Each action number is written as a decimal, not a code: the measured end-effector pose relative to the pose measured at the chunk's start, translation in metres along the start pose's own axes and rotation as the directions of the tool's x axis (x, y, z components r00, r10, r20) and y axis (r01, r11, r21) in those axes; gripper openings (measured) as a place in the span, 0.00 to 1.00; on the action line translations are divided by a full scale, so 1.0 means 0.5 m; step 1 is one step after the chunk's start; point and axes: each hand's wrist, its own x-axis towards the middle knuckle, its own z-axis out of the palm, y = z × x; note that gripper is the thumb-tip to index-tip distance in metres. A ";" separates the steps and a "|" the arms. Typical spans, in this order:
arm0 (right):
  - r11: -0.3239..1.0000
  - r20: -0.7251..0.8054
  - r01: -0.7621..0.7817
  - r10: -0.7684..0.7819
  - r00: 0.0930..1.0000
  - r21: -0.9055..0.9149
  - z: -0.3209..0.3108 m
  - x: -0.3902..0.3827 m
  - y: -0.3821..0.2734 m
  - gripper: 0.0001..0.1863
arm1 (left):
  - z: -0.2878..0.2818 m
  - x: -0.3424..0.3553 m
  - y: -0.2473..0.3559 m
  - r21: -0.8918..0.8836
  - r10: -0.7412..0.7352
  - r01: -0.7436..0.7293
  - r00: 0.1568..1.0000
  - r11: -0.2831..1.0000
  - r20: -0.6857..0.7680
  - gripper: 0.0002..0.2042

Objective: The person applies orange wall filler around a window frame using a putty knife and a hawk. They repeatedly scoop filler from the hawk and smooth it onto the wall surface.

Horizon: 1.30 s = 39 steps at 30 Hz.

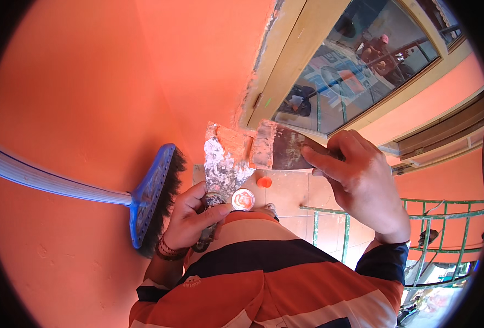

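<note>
My left hand [190, 218] is wrapped round the handle of a putty knife [224, 169], whose wide blade points upward, crusted with white and grey residue and orange filler. My right hand [359, 177] pinches a dark, flat scraper [290, 146] between thumb and fingers. Its orange-smeared edge meets or overlaps the right side of the putty knife's blade, beside the orange filler. Below the blades, a small round tub [243, 200] shows white and orange contents. An orange lid-like piece [264, 182] lies on the floor tiles just beyond it.
A blue broom [151, 197] leans along the orange wall [72, 109] at left. Ahead stands a tan door frame [285, 60] with rough filler along its edge and a reflective glass pane [357, 65]. A green metal railing [346, 235] runs along the right.
</note>
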 end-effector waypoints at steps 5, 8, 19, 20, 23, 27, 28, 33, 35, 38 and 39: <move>0.994 0.049 -0.097 0.094 0.994 0.049 0.009 -0.030 0.047 0.21 | 0.004 -0.005 0.008 -0.016 0.064 -0.067 0.990 0.998 -0.126 0.14; 0.873 0.048 -0.213 0.214 0.976 0.438 0.020 -0.046 0.103 0.15 | 0.004 -0.015 0.012 -0.045 0.104 -0.117 0.971 0.992 -0.216 0.15; -0.338 0.327 -0.248 0.201 0.923 0.908 0.156 -0.035 0.132 0.19 | -0.029 0.007 -0.018 -0.019 -0.016 0.014 0.993 1.000 -0.121 0.13; -0.359 0.332 -0.242 0.213 0.919 0.901 0.162 -0.034 0.127 0.19 | -0.030 0.006 -0.021 -0.008 -0.013 0.012 0.990 1.000 -0.143 0.13; -0.470 0.347 -0.223 0.195 0.917 0.854 0.183 -0.027 0.115 0.18 | -0.036 0.006 -0.023 0.025 -0.058 0.064 0.980 0.998 -0.191 0.11; -0.704 0.345 -0.160 0.128 0.930 0.692 0.221 -0.003 0.106 0.18 | -0.039 0.008 -0.032 0.032 -0.080 0.089 0.972 0.995 -0.220 0.10; -0.742 0.352 -0.139 0.137 0.926 0.655 0.229 0.008 0.102 0.18 | -0.040 0.008 -0.033 0.030 -0.086 0.095 0.968 0.995 -0.234 0.10; -0.814 0.349 -0.082 0.154 0.924 0.575 0.275 0.071 0.063 0.18 | -0.057 0.013 -0.057 0.063 -0.153 0.179 0.943 0.982 -0.295 0.11; -0.852 0.376 -0.075 0.148 0.915 0.517 0.299 0.116 0.046 0.22 | -0.071 0.013 -0.066 0.028 -0.210 0.227 0.933 0.973 -0.291 0.11; -0.904 0.364 -0.006 0.166 0.917 0.427 0.333 0.173 0.016 0.20 | -0.086 0.005 -0.089 0.032 -0.282 0.305 0.912 0.952 -0.298 0.10; -0.889 0.339 0.016 0.191 0.921 0.457 0.343 0.194 0.005 0.19 | -0.091 0.004 -0.094 0.022 -0.311 0.331 0.903 0.943 -0.296 0.10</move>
